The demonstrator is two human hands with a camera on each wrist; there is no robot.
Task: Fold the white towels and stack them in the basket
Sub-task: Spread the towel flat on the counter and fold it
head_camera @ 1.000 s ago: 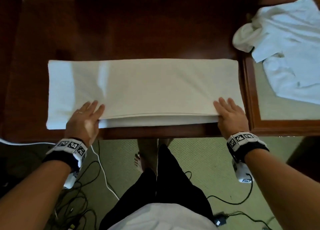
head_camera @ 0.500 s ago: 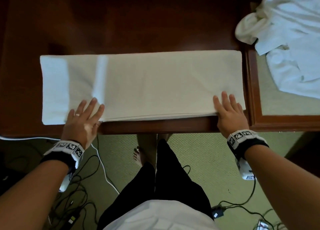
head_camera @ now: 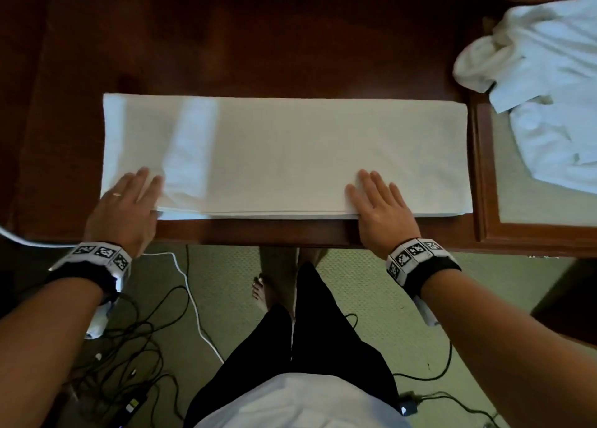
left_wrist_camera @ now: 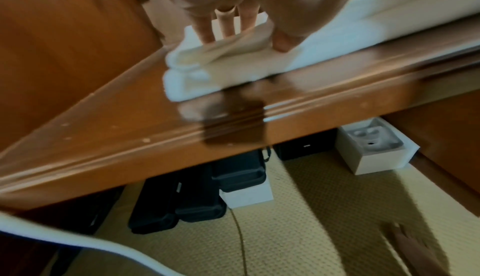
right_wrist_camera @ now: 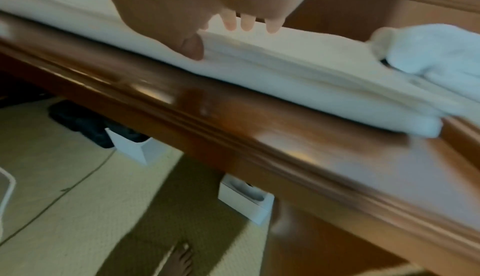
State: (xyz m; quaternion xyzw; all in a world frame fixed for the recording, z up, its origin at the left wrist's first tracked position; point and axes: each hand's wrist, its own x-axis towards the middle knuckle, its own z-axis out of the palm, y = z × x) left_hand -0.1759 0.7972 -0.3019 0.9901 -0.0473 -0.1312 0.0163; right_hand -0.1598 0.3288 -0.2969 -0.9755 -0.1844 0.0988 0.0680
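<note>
White folded towel (head_camera: 290, 156) lies flat along the near edge of the dark wooden worktop (head_camera: 258, 46). Left hand (head_camera: 124, 208) presses its near left corner with straight fingers; right hand (head_camera: 381, 208) lies flat near its right end. Crumpled white towels (head_camera: 542, 82) lie at far right.

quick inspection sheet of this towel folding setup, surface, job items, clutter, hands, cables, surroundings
Surface: dark wooden table, glossy; a framed panel adjoins on the right.
Job's things: folded towel lies flat as a long strip along the near edge; unfolded towels heaped at far right; no basket seen.
Clutter: nothing seen on the table.
Hands: left hand flat on the towel's near left corner; right hand flat on its near edge, right of centre.
Cables: black cables and a white cable on the floor.
Surroundings: green carpet; black cases and white boxes under the table.
</note>
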